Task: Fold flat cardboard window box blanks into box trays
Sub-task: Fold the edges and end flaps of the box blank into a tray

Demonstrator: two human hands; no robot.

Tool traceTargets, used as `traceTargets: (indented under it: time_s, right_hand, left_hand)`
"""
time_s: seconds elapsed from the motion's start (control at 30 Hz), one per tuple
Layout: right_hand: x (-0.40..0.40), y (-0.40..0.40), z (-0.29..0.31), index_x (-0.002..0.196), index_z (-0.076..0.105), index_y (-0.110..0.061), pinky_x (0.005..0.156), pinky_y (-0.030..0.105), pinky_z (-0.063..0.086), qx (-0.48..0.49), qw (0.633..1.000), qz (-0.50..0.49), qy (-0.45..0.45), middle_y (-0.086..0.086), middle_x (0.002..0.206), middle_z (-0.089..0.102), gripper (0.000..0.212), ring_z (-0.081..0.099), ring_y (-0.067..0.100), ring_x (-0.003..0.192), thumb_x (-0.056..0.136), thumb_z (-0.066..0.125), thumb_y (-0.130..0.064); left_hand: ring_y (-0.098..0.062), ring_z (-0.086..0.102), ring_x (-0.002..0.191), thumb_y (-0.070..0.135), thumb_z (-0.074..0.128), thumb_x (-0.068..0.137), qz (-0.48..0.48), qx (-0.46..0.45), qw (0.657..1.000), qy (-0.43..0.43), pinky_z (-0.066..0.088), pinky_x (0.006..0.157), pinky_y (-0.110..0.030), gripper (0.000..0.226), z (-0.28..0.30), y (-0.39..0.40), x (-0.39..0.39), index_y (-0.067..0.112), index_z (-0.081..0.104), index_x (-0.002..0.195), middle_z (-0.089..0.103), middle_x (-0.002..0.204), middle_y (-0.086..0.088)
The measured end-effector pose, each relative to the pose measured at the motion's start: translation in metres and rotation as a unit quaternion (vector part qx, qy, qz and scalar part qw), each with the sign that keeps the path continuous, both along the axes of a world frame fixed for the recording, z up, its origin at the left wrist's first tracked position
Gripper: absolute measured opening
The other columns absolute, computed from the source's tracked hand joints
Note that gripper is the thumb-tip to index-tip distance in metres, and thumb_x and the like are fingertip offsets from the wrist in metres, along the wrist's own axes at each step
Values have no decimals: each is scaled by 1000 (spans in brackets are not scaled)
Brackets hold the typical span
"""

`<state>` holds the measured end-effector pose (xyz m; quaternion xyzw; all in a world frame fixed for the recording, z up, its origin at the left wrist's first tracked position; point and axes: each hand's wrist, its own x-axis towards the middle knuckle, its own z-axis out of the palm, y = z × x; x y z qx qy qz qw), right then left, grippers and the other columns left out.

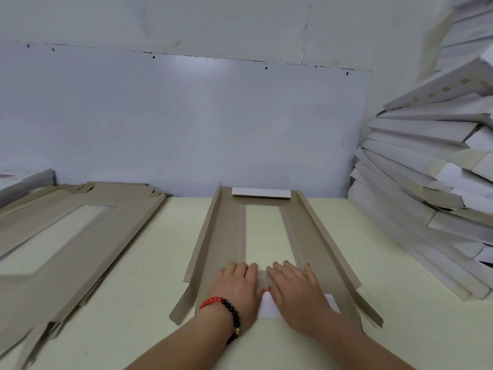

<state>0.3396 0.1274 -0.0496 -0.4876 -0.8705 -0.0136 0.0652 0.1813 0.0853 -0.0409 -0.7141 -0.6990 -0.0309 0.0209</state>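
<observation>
Centre of frame, on a pale cream desk (149,276): brown flat cardboard window box blank (221,236), long side flaps raised, far white end flap (261,193) folded over. Left hand (238,285) and right hand (294,285) pressed flat on the near end, fingers straight, no grip on anything. Red-and-black bead bracelet (225,311) on left wrist. Left: stack of brown flat blanks (88,236). Right edge: leaning pile of folded white-grey trays (426,169).
</observation>
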Motion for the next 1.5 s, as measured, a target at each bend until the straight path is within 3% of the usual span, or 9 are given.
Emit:
traceTargets:
  time_s: [0.13, 0.5, 0.63, 0.7, 0.8, 1.0, 1.2, 1.37, 1.5]
  right_hand:
    - [-14, 9, -4, 155, 6, -23, 118, 48, -3, -62, 998, -26, 4, -8, 163, 0, 54, -5, 13, 149, 104, 15, -37]
    - [44, 17, -9, 155, 6, -27, 117, 48, 0, -15, 994, -89, -68, -10, 163, 1, 55, 3, 13, 149, 103, 13, -42]
    - [57, 12, -8, 148, 29, -30, 115, 38, 18, 47, 991, -102, -70, -7, 156, 29, 46, 31, 13, 141, 103, 24, -40]
    - [59, 6, -3, 119, 61, -30, 91, 37, 45, 111, 990, -78, -22, -2, 121, 63, 26, 61, 20, 107, 94, 55, -37]
    - [61, 0, -1, 71, 70, -25, 57, 33, 49, 193, 978, -51, 55, -4, 68, 63, 19, 63, 20, 58, 65, 88, -28]
    - [62, 2, 8, 97, 65, -35, 87, 24, 29, 102, 985, -28, 135, -18, 97, 65, 29, 54, 5, 99, 98, 41, -50]
    - [64, -13, 22, 74, 70, -32, 66, 30, 49, 222, 966, 84, 104, -12, 73, 60, 5, 62, 14, 69, 77, 72, -28]
    - [63, -25, 15, 72, 72, -29, 74, 23, 39, 261, 941, 205, 63, -13, 73, 63, 16, 60, 10, 70, 81, 62, -36]
    - [61, -26, 12, 76, 73, -29, 73, 20, 40, 239, 941, 235, 50, -12, 77, 64, 15, 59, 9, 73, 67, 79, -39]
  left_hand:
    - [-26, -16, 147, 39, 11, 100, 15, -65, 998, -21, -7, 119, -46, 61, -8, 6, 14, 15, -6, 153, -10, 162, -3]
    - [-38, -22, 143, 26, 28, 97, 49, -66, 987, 140, -16, 112, -57, 67, 1, -9, -25, 11, -4, 153, -13, 161, -11]
    - [-38, -6, 147, 18, 34, 90, 46, -59, 987, 141, -10, 116, -55, 64, 4, -18, -34, 8, 15, 150, 12, 159, -13]
    - [-34, 20, 142, 21, 35, 90, 10, -9, 993, 117, -2, 118, -50, 49, 1, -22, -36, 13, 34, 139, 37, 144, -9]
    - [-20, 43, 119, 55, 33, 93, -21, 46, 999, 17, 16, 108, -37, 42, 0, -27, -35, 27, 48, 121, 51, 118, 6]
    - [-15, 49, 98, 45, 41, 94, -6, 20, 991, -129, 29, 97, -32, 19, 14, -25, -39, 31, 49, 84, 50, 91, 9]
    - [-18, 49, 105, 21, 43, 91, -74, 108, 991, -42, 25, 90, -31, 22, 7, -36, -33, 29, 54, 108, 54, 107, 8]
    - [-12, 57, 69, 45, 71, 69, -183, 122, 975, 33, 48, 63, -21, 17, 12, -44, -28, 29, 66, 64, 55, 68, 14]
    - [-22, 52, 96, 46, 43, 92, -168, 80, 982, 15, 45, 84, -31, 30, 12, -46, -25, 22, 60, 97, 58, 99, 2]
